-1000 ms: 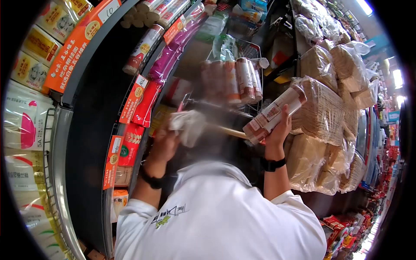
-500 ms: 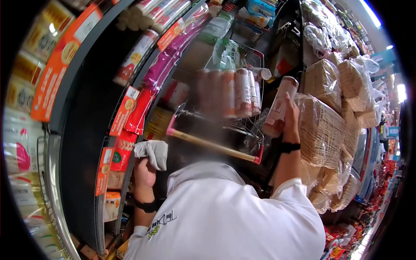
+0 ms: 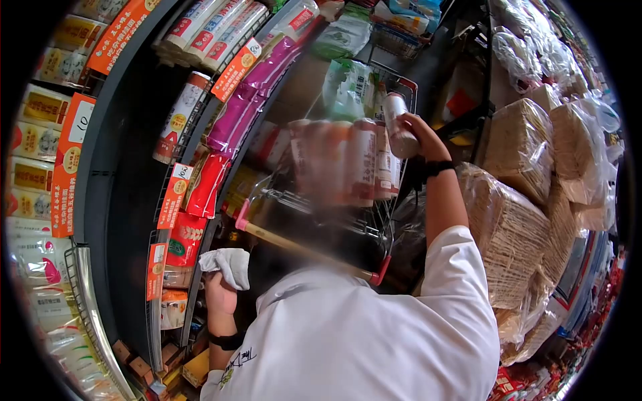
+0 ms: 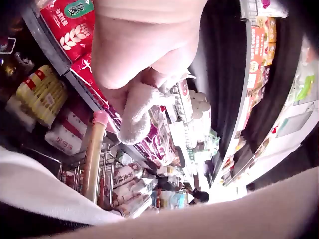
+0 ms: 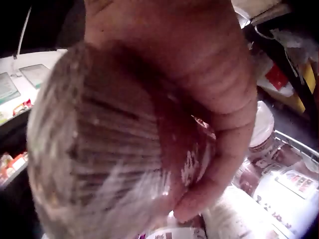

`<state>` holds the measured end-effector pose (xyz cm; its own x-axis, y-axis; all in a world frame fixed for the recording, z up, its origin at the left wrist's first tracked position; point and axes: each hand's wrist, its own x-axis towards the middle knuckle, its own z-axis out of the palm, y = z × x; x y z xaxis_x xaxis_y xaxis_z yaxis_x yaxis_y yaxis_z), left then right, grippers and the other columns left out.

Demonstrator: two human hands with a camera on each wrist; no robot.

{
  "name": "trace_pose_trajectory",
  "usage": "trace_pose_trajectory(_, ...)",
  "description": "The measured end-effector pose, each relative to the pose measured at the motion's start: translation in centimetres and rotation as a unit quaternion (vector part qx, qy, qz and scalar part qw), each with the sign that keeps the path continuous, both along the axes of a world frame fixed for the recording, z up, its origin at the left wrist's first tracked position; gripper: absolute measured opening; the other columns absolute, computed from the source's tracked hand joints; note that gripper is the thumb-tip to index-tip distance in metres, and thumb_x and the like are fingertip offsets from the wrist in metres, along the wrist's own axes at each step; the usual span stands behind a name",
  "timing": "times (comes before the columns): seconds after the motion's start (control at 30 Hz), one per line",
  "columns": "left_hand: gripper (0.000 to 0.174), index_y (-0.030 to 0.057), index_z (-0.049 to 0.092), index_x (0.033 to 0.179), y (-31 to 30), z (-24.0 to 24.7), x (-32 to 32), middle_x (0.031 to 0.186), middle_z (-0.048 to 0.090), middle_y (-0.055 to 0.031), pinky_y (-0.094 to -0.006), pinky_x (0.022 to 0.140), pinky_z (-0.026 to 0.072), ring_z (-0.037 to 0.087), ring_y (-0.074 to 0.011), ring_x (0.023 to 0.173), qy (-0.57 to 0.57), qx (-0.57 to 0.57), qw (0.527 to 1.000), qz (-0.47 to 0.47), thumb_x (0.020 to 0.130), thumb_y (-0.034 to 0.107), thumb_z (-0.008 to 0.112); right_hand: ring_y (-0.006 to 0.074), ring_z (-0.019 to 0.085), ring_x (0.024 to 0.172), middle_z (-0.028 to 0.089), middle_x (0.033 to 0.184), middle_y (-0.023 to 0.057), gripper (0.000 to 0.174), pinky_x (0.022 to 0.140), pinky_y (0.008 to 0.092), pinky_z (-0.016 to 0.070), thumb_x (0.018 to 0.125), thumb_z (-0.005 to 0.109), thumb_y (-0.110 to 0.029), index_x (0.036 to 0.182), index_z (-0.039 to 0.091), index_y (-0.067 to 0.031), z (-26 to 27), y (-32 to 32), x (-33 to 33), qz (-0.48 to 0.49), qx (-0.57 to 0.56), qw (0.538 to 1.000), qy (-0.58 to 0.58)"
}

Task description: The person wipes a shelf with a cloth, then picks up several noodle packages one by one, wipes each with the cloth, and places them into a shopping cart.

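My right hand [image 3: 421,137] grips a cylindrical pack of dried noodles [image 3: 398,127], fingers wrapped round its side. In the head view the pack stands tilted over the right side of the shopping cart [image 3: 409,87]. The right wrist view shows the pack's end [image 5: 99,149] with noodle strands under clear film. Several similar noodle packs [image 3: 363,160] stand in the cart below, partly blurred. My left hand [image 3: 221,294] holds a folded white cloth [image 3: 229,267] beside the left shelf, left of the cart handle [image 3: 301,254]. The left wrist view shows the cloth [image 4: 137,112] hanging from that hand.
Shelves on the left hold noodle packs [image 3: 180,117], purple bags [image 3: 234,113] and red bags [image 3: 207,187] behind orange price strips [image 3: 237,67]. Tall plastic-wrapped brown stacks [image 3: 501,234] line the right side. A green-white bag [image 3: 348,87] lies toward the cart's far end.
My right hand has carried the noodle pack from beside the brown stacks to over the cart. The left hand has drawn back from the cart handle toward the left shelf, still holding the cloth.
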<state>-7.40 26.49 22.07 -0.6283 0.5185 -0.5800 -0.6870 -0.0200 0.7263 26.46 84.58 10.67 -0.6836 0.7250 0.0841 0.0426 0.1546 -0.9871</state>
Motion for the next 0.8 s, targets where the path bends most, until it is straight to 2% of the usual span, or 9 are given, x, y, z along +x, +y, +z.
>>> trace_pose_trajectory(0.03,0.045,0.0113,0.054,0.138,-0.1,-0.1,0.5,0.139,0.056,-0.0073,-0.0421,0.11,0.0439,0.054,-0.0252,0.131,0.003,-0.002,1.0,0.006,0.095,-0.001,0.048,0.0245,0.064,0.109,0.065,0.119,0.0102,0.043,0.101,0.0334,0.0465,0.088,0.06,0.001,0.13,0.059,-0.0083,1.7,0.4,-0.6,0.073,0.285,0.955,-0.039)
trace_pose_trajectory(0.07,0.046,0.012,0.054,0.138,-0.2,-0.3,1.0,0.14,0.056,-0.0068,-0.0422,0.11,0.0437,0.053,-0.025,0.131,0.007,-0.004,1.0,0.013,0.095,-0.002,0.047,0.0222,0.066,0.103,0.064,0.122,0.0084,0.043,0.086,0.0395,0.0561,0.093,0.067,-0.028,0.131,0.056,-0.0109,1.5,1.9,-1.8,0.108,0.348,0.929,-0.06)
trace_pose_trajectory(0.1,0.047,0.0127,0.054,0.139,-0.3,-0.4,1.2,0.14,0.056,-0.0064,-0.0423,0.11,0.0434,0.053,-0.0248,0.131,0.012,-0.005,1.0,0.018,0.095,-0.002,0.047,0.0237,0.065,0.105,0.064,0.123,0.0088,0.047,0.085,0.0429,0.0568,0.092,0.067,-0.027,0.134,0.054,-0.0109,1.3,2.7,-2.8,0.034,0.121,0.982,-0.137)
trace_pose_trajectory(0.17,0.051,0.0138,0.052,0.141,0.1,0.4,1.8,0.142,0.054,-0.0059,-0.0428,0.112,0.0423,0.051,-0.0254,0.133,0.01,-0.004,1.0,0.016,0.094,-0.006,0.045,0.0265,0.064,0.11,0.062,0.126,0.0096,0.055,0.082,0.0498,0.0582,0.09,0.068,-0.027,0.14,0.05,-0.0108,3.7,2.8,-5.9,-0.109,-0.344,0.894,-0.266)
trace_pose_trajectory(0.3,0.048,0.0116,0.052,0.14,1.2,1.7,2.9,0.14,0.056,-0.0077,-0.0436,0.113,0.0423,0.053,-0.0253,0.132,0.037,-0.015,0.999,0.003,0.093,-0.001,0.047,0.0312,0.066,0.101,0.063,0.122,0.0133,0.051,0.075,0.056,0.0598,0.088,0.07,-0.026,0.133,0.052,-0.0123,4.1,3.3,-5.9,-0.077,-0.245,0.912,-0.321)
trace_pose_trajectory(0.47,0.05,0.0108,0.053,0.139,2.5,1.2,3.7,0.138,0.056,-0.0074,-0.0414,0.109,0.0448,0.054,-0.0245,0.129,0.015,-0.007,1.0,0.025,0.094,-0.008,0.046,0.0126,0.061,0.061,0.067,0.076,0.0034,0.019,0.046,0.0297,0.045,0.09,0.065,-0.024,0.099,0.067,-0.0071,-1.8,2.9,-4.8,-0.013,-0.205,0.933,-0.294)
trace_pose_trajectory(0.57,0.046,0.0077,0.056,0.134,3.3,1.4,3.7,0.133,0.059,-0.0076,-0.0385,0.106,0.0463,0.057,-0.0234,0.125,0.029,0.021,0.999,0.005,0.092,-0.009,0.048,0.0104,0.06,0.069,0.068,0.081,0.0021,0.024,0.059,0.0278,0.0497,0.096,0.063,-0.025,0.105,0.069,-0.0038,-7.0,2.5,-4.9,-0.04,0.1,0.966,-0.236)
trace_pose_trajectory(0.63,0.046,0.0071,0.052,0.138,1.0,-1.9,2.5,0.136,0.057,-0.0077,-0.039,0.11,0.0442,0.055,-0.0222,0.127,0.04,0.004,0.999,-0.01,0.094,-0.006,0.048,0.0088,0.059,0.072,0.07,0.085,0.0017,0.031,0.065,0.0263,0.05,0.098,0.064,-0.029,0.111,0.071,-0.0015,-2.1,-1.8,-6.5,-0.027,0.059,0.99,-0.127)
trace_pose_trajectory(0.8,0.043,0.0043,0.053,0.139,4.3,-0.6,0.9,0.136,0.059,-0.0087,-0.0374,0.11,0.0442,0.056,-0.0216,0.127,0.052,0.026,0.997,-0.047,0.096,-0.003,0.048,0.0079,0.064,0.073,0.072,0.083,0.0034,0.035,0.058,0.0264,0.0489,0.098,0.067,-0.033,0.097,0.074,0.0017,5.6,-9.4,-6.0,0.023,-0.026,0.964,-0.265)
